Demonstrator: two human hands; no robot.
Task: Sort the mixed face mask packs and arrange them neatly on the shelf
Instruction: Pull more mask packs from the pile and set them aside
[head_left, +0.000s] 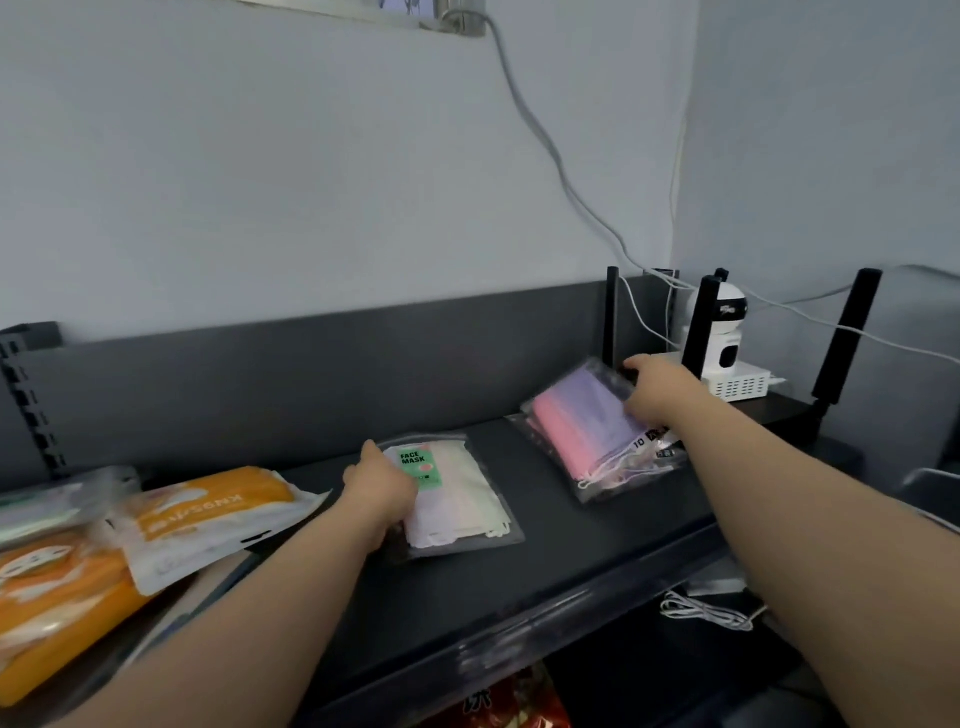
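On the dark shelf (545, 561) lie two clear mask packs. The pale pack with a green "FACE MASK" label (457, 499) is in the middle, and my left hand (382, 486) grips its left edge. The pink and purple pack (587, 431) lies further right, tilted, with my right hand (657, 389) holding its far right side. At the left, orange and white packs (208, 506) sit in an untidy overlapping pile, with a larger orange pack (57, 597) in front.
A white security camera (724, 332) stands on a white box (737, 382) at the shelf's right end, between black router antennas (847, 332). White cables (540, 135) run up the wall. A coiled cable (706, 613) and a red packet (498, 701) lie below.
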